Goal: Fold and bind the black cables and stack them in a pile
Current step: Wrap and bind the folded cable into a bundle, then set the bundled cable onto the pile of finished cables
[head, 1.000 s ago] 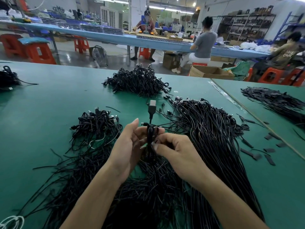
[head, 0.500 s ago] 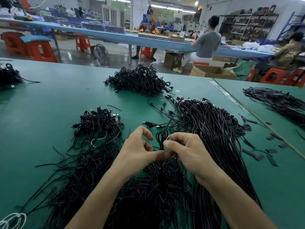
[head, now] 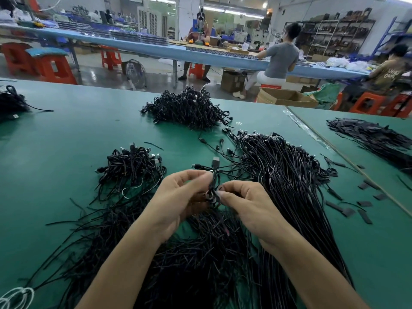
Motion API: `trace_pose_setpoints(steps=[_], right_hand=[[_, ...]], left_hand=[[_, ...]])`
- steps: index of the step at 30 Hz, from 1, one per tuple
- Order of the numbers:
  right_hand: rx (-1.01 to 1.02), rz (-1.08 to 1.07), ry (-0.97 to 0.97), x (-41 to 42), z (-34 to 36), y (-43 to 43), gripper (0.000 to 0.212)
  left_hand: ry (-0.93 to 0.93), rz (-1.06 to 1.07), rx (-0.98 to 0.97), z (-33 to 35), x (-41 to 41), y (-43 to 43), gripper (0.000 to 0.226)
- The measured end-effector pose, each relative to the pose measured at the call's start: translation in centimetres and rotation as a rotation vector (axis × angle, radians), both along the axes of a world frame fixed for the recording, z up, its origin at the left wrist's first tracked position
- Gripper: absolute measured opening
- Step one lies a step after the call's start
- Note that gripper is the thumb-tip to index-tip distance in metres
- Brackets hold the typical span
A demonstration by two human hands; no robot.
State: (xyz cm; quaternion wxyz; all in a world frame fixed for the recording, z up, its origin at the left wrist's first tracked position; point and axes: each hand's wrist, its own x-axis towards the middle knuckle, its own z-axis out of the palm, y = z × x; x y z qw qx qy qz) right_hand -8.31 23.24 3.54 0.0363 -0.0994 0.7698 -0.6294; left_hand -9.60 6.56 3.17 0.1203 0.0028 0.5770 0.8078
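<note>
Two hands: left hand (head: 178, 197), right hand (head: 249, 204); one folded cable (head: 214, 175) between them. Coiled-cable heaps on the desk (head: 66, 141), three: near heap (head: 131, 168), far heap (head: 187, 108), left-edge heap (head: 11, 103). One spread of loose cables (head: 289, 186); one floor fan (head: 136, 72).

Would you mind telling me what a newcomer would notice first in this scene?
The left hand and right hand pinch a folded cable at centre, its plug upward. A sheaf of loose cables fans along the right; a small pile lies left, a big pile beyond.
</note>
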Motion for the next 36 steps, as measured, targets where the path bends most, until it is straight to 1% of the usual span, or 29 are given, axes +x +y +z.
trace_pose_setpoints(steps=[1, 2, 4, 6, 8, 11, 12, 14, 16, 19, 21, 23, 27, 29, 32, 34, 36], right_hand=[[0.000, 0.018, -0.019, 0.1, 0.0, -0.1, 0.020], [0.003, 0.040, -0.037, 0.1, 0.0, -0.1, 0.020], [0.008, 0.074, -0.078, 0.2, 0.0, 0.0, 0.022], [0.043, 0.054, -0.095, 0.0, -0.3, 0.4, 0.022], [0.202, -0.044, -0.061, -0.7, -1.1, 1.1, 0.022], [0.541, -0.186, -0.027, -2.2, -2.6, 3.0, 0.012], [0.669, -0.220, -0.035, -2.6, -3.0, 3.8, 0.013], [0.893, -0.284, -0.075, -3.3, -4.0, 5.3, 0.029], [1.068, -0.345, -0.124, -3.6, -4.7, 6.3, 0.038], [1.203, -0.407, -0.151, -3.8, -5.8, 6.7, 0.032], [1.227, -0.466, -0.130, -3.8, -6.2, 6.6, 0.026], [1.227, -0.531, -0.108, -3.8, -6.3, 6.5, 0.026], [1.233, -0.532, -0.122, -4.1, -6.3, 7.0, 0.015], [1.167, -0.527, -0.149, -4.3, -6.3, 6.9, 0.018], [1.000, -0.460, -0.092, -4.3, -5.9, 5.7, 0.025], [0.885, -0.307, 0.023, -4.2, -4.9, 4.0, 0.024], [0.737, -0.131, 0.096, -3.8, -3.3, 1.9, 0.021]], left_hand=[[0.037, 0.005, -0.047, -0.1, 0.2, 0.1, 0.039], [0.075, 0.019, -0.091, -0.2, 0.2, 0.2, 0.045], [0.137, 0.043, -0.151, -0.4, 0.2, 0.0, 0.048], [0.208, 0.048, -0.203, -0.6, 0.0, -0.3, 0.046], [0.268, 0.106, -0.287, -0.8, -0.5, -0.7, 0.042], [0.296, 0.335, -0.469, -1.3, -2.6, -2.2, 0.032], [0.310, 0.420, -0.552, -1.4, -3.5, -3.0, 0.031], [0.330, 0.541, -0.744, -1.3, -5.5, -4.8, 0.035], [0.303, 0.565, -0.902, -1.2, -6.8, -6.3, 0.041], [0.267, 0.520, -1.077, -1.3, -7.6, -7.1, 0.046], [0.309, 0.501, -1.109, -1.5, -7.3, -6.9, 0.039], [0.354, 0.480, -1.096, -1.8, -6.5, -6.3, 0.027], [0.380, 0.410, -1.019, -2.7, -5.2, -5.0, 0.014], [0.384, 0.388, -0.955, -3.1, -4.7, -4.3, 0.011], [0.444, 0.330, -0.923, -3.4, -4.1, -3.3, 0.018], [0.517, 0.220, -0.918, -3.4, -4.0, -2.7, 0.030], [0.605, 0.060, -0.961, -3.6, -3.9, -2.2, 0.046]])
